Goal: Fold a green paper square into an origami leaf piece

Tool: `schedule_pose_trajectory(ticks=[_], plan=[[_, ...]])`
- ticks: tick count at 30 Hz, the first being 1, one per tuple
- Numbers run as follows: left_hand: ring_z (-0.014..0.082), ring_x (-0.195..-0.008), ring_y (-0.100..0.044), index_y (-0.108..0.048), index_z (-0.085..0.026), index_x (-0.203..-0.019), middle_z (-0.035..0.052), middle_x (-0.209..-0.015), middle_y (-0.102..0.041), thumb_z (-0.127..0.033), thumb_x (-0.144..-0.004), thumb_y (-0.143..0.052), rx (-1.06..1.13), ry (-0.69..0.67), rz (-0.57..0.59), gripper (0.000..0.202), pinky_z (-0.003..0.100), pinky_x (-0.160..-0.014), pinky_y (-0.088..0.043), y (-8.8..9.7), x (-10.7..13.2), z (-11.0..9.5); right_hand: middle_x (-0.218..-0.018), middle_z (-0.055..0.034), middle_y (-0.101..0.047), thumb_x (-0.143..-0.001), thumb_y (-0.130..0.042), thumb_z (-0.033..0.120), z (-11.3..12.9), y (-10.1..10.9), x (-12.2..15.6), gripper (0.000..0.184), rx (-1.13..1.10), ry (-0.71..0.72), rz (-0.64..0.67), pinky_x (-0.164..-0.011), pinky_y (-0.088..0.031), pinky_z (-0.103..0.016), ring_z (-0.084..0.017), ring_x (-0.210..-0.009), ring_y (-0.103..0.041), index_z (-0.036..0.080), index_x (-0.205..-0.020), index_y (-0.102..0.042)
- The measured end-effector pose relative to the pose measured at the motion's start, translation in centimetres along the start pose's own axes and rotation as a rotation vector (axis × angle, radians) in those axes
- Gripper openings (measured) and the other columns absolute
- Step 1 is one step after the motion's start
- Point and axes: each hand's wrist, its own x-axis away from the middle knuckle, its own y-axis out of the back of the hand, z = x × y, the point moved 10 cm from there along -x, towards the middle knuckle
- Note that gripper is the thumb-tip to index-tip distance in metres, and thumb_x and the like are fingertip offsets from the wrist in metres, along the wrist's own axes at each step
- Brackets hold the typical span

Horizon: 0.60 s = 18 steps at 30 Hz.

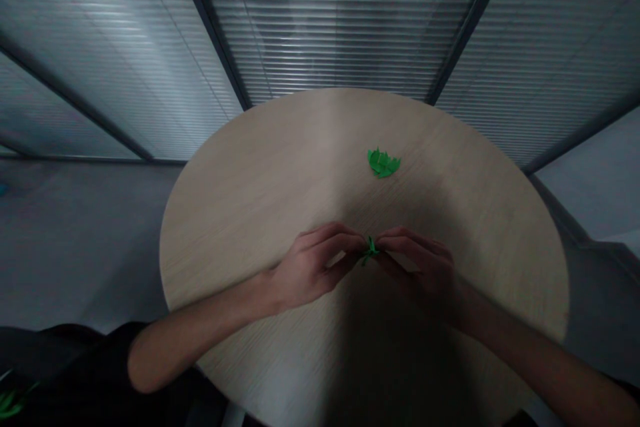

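The left hand and right hand are brought together, their fingers nearly closed, with a small green piece pinched between them (its material cannot be told) above the round wood-grain surface; a jagged green leaf is seen further ahead.

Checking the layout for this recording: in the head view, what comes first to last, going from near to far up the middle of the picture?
Left hand and right hand pinching a small green piece → green leaf-shaped piece → table's far edge → window blinds
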Motion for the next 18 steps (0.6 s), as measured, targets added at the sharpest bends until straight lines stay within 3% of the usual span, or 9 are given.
schedule_pose_trajectory(ticks=[9, 14, 18], plan=[[0.0166, -0.083, -0.073, -0.065, -0.015, -0.112, 0.0099, -0.100, -0.073, -0.010, -0.089, -0.063, 0.142, 0.068, 0.027, 0.023, 0.029, -0.072, -0.063, -0.2, -0.5, -0.1, -0.100, -0.0055, -0.072, -0.097, -0.065, 0.017, -0.7, 0.3, -0.4, 0.007, 0.029, -0.101, -0.024, -0.076, -0.062, -0.032, -0.019, -0.092, -0.075, 0.023, -0.101, -0.065], [0.0167, -0.081, -0.074, -0.069, -0.013, -0.108, 0.0085, -0.097, -0.074, -0.020, -0.093, -0.074, 0.244, 0.258, 0.048, 0.018, 0.029, -0.073, -0.065, -0.8, -0.2, 1.8, -0.085, -0.0013, -0.075, -0.097, -0.066, 0.018, -1.3, -0.1, 0.1, 0.006, -0.052, -0.169, -0.025, -0.068, -0.061, -0.029, -0.017, -0.076, -0.075, 0.023, -0.098, -0.063], [0.0159, -0.083, -0.074, -0.071, -0.013, -0.103, 0.0072, -0.094, -0.075, -0.017, -0.094, -0.073, 0.299, 0.365, 0.046, 0.010, 0.028, -0.075, -0.064, -1.0, -0.2, 2.7, -0.089, -0.0019, -0.077, -0.095, -0.070, 0.024, -2.9, -0.1, 0.4, 0.015, -0.149, -0.324, -0.052, -0.067, -0.062, -0.027, -0.016, -0.073, -0.076, 0.022, -0.107, -0.062]])
